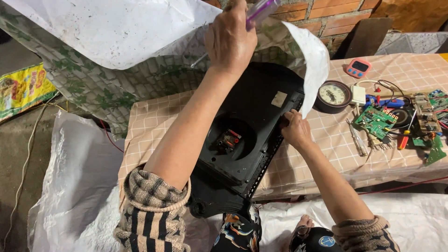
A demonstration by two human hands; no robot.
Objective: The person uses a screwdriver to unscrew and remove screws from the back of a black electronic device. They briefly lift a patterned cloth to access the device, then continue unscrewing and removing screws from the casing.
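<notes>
A large black plastic housing (254, 107) lies tilted across the near edge of the checked-cloth table (154, 126), its lower end hanging toward my lap. A round recess in it holds a small part with red bits (228, 140). My left hand (229, 39) is raised above the housing's far end, closed around a screwdriver with a clear purple handle (261, 9); its thin shaft (198, 60) pokes out below the hand to the left. My right hand (295, 129) grips the housing's ribbed right edge.
On the table to the right lie a round dial gauge (333, 95), a pink timer (358, 67), a white adapter (358, 94), green circuit boards (375, 120) and small screwdrivers (358, 140). A curled white sheet (312, 60) hangs over the housing. White plastic sheeting (74, 177) covers the floor.
</notes>
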